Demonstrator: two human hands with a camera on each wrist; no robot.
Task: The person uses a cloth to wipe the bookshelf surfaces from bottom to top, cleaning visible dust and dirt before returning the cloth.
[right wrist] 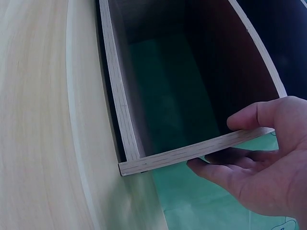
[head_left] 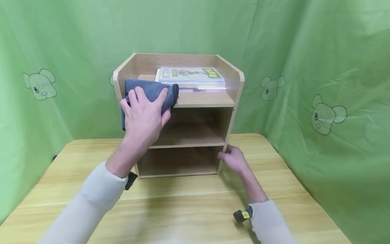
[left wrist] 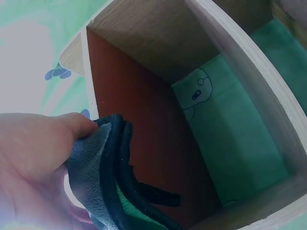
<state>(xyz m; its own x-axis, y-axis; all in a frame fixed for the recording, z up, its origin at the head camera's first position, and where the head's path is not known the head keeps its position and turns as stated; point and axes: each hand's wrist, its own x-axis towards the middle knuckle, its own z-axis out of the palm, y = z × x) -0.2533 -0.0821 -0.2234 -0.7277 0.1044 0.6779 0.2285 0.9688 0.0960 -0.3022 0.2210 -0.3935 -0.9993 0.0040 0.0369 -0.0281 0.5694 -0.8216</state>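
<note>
A small wooden shelf unit (head_left: 189, 60) stands on the table. My left hand (head_left: 143, 117) grips a folded grey-blue cloth (head_left: 149, 88) with dark edging, at the left end of the top shelf. Part of the cloth hangs down outside the left side panel. In the left wrist view, thumb and fingers are bent around the cloth (left wrist: 88, 160), next to a shelf board's edge. Low on the right, my right hand (head_left: 236, 159) holds the unit's side panel (right wrist: 196, 149), with the thumb on the inner face and the fingers outside, as the right wrist view shows.
Several books (head_left: 192, 76) lie stacked flat on the top shelf, right of the cloth. Two lower compartments face me. The light wood table (head_left: 189, 217) extends in front and to both sides. Green curtains (head_left: 195, 27) with mouse-like drawings surround it.
</note>
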